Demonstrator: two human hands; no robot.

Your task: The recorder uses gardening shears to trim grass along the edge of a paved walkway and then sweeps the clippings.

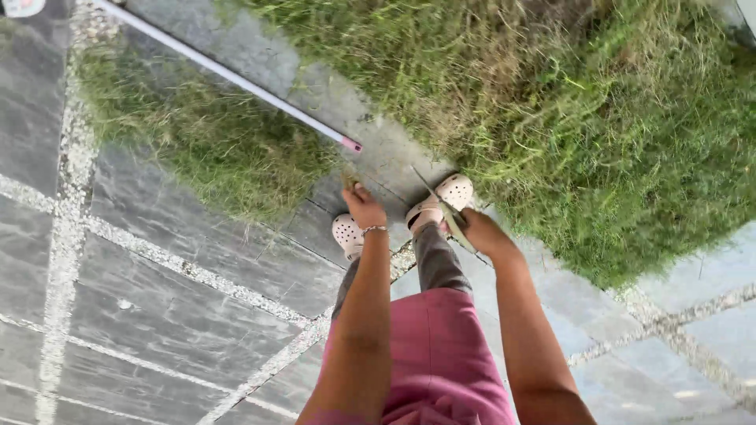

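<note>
My right hand point(482, 233) grips a small sickle point(442, 206), whose thin curved blade points up-left across my right shoe point(455, 190). My left hand point(362, 206), with a bracelet on the wrist, has its fingers closed on a small tuft of grass point(347, 180) at the edge of the left grass patch point(213, 145). Both hands hang low over my pale perforated clogs, the left one point(346, 233) just under my left wrist. I wear a pink garment point(437, 354) over grey trousers.
A long pale pole with a pink tip point(236, 79) lies slanting across the stone path from the upper left. A large patch of long grass point(598, 134) fills the upper right. Grey stone slabs with gravel joints point(157, 299) cover the ground.
</note>
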